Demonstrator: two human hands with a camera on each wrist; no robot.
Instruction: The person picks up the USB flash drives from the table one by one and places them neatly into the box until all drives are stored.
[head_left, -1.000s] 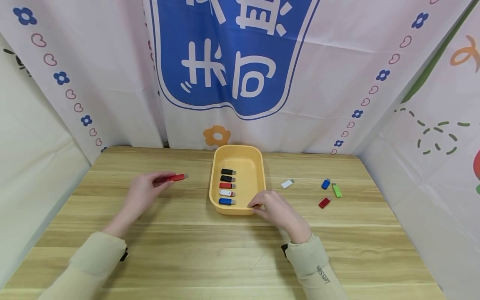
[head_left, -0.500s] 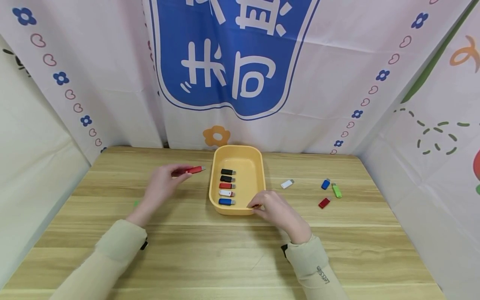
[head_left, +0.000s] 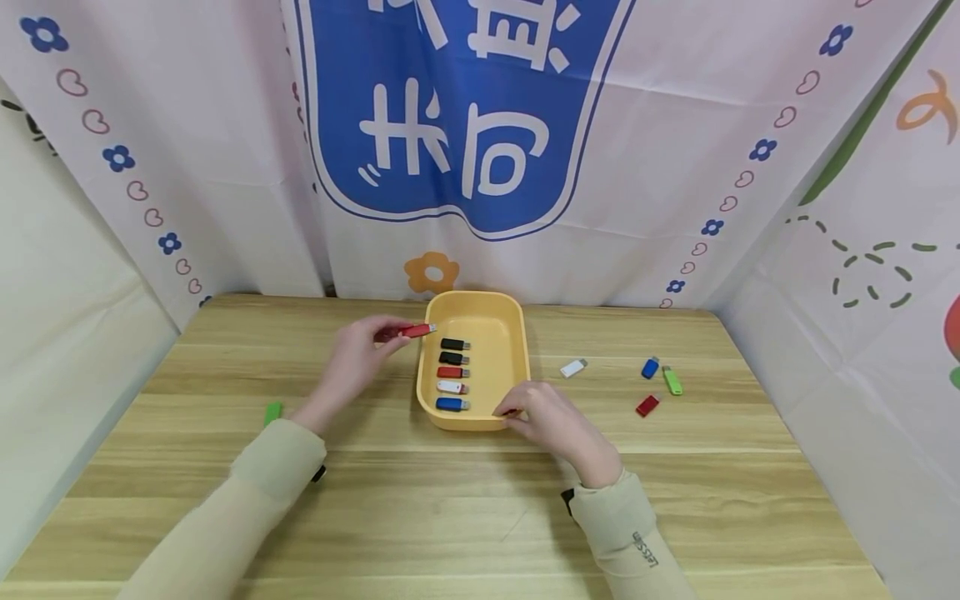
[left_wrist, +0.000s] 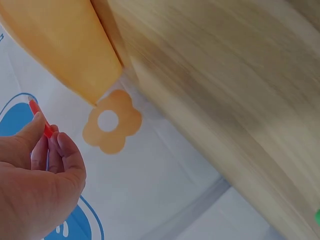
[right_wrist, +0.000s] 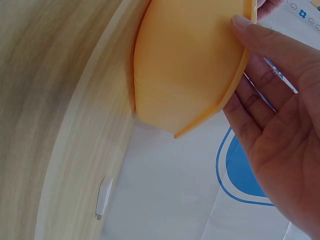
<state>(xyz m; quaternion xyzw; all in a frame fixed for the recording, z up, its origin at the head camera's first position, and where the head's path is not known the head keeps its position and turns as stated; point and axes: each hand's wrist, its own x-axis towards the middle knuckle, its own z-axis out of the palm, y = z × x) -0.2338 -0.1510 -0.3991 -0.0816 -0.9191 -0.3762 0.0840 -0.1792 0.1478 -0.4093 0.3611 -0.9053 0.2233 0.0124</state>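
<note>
A red USB stick [head_left: 418,331] is pinched in my left hand [head_left: 358,357], its metal plug pointing right over the left rim of a yellow tray [head_left: 517,333]. The left wrist view shows the same red stick [left_wrist: 40,116] between thumb and fingers. My right hand [head_left: 558,425] grips the near right corner of the tray, thumb outside, fingers over the rim. Inside, along the left, sticks lie in a column: two black ones [head_left: 454,344], a red one [head_left: 452,372], a white one [head_left: 452,387] and a blue one [head_left: 452,404], plugs to the right.
Right of the tray lie a white USB stick [head_left: 573,367], a blue one [head_left: 649,367], a green one [head_left: 672,381] and a dark red one [head_left: 647,406]. A green stick [head_left: 273,412] lies by the left sleeve. A printed cloth [head_left: 622,250] hangs behind the table.
My left hand has moved right and away from me, carrying the red USB stick to the tray's left rim. The green stick by the sleeve has come into view. My right hand stays put.
</note>
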